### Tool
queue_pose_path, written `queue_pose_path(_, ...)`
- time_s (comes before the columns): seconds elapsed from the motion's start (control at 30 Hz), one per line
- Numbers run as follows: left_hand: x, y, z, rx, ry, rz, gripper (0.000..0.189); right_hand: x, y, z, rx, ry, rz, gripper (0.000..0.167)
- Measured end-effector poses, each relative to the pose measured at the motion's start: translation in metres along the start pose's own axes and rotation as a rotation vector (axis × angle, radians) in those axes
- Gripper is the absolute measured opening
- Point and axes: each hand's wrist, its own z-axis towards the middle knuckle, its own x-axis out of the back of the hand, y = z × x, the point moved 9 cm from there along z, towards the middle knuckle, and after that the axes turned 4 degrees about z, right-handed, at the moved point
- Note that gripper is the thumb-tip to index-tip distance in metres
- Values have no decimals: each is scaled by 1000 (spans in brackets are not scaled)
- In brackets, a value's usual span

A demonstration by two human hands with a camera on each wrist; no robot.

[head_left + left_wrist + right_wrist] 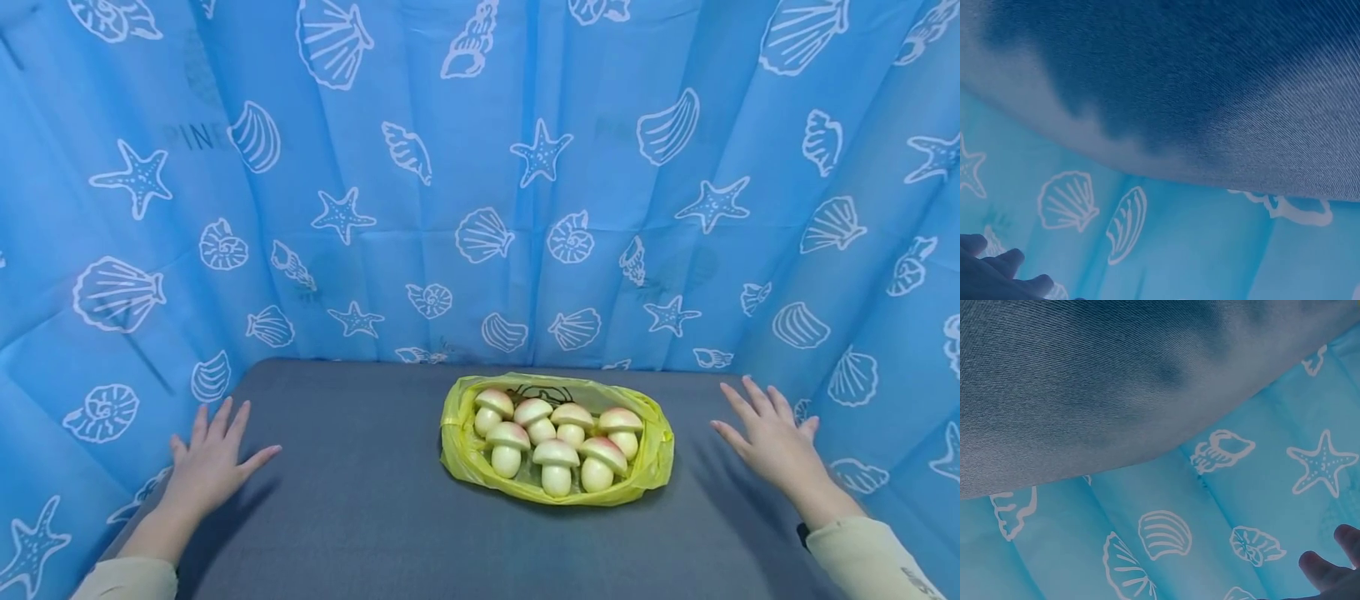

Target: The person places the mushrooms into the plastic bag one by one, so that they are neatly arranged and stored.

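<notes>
In the head view a yellow plastic bag [652, 475], its rim rolled open, stands on the grey table right of the middle. Inside it lie several mushroom-shaped pieces [557, 479] with pale stems and caps, some tinged pink. My left hand [206, 462] is spread over the table's left side, far from the bag, holding nothing. To the right of the bag, my right hand [776, 442] is also spread, apart from it and holding nothing. Only some fingertips [1010, 262] show in the left wrist view, and likewise a few fingertips [1319, 569] in the right wrist view.
A blue curtain [420, 275] printed with white shells and starfish hangs behind the table and along both sides. The grey table [337, 500] has a rounded far left corner. Shadows of both hands fall on its cloth.
</notes>
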Motion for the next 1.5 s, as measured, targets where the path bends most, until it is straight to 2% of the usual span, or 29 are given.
queue_pose_path(0.23, -5, 2, 0, -23, -13, 9, 97, -1, -1, -2, 8, 7, 2, 66)
queue_pose_path(0.53, -4, 1, -4, -29, -4, -6, 98, -4, -17, -4, 45, 41, 55, 65)
queue_pose_path(0.77, -7, 2, -3, -40, -34, -14, 97, 0, -49, -1, 195, 147, 180, 59)
queue_pose_path(0.93, -9, 7, -3, -61, -55, -22, 95, 3, -83, 8, 327, 153, 282, 56)
queue_pose_path(1.0, -9, 8, -2, -67, -51, -28, 95, 0, -99, 13, 356, 112, 317, 55)
queue_pose_path(1.3, -12, 29, -5, -107, -57, -62, 93, -37, -155, 45, 321, -188, 539, 54)
queue_pose_path(1.4, -14, 39, -5, -130, -58, -72, 90, -52, -170, 55, 335, -280, 529, 54)
queue_pose_path(1.5, -15, 47, -5, -145, -54, -74, 89, -66, -179, 62, 344, -361, 474, 54)
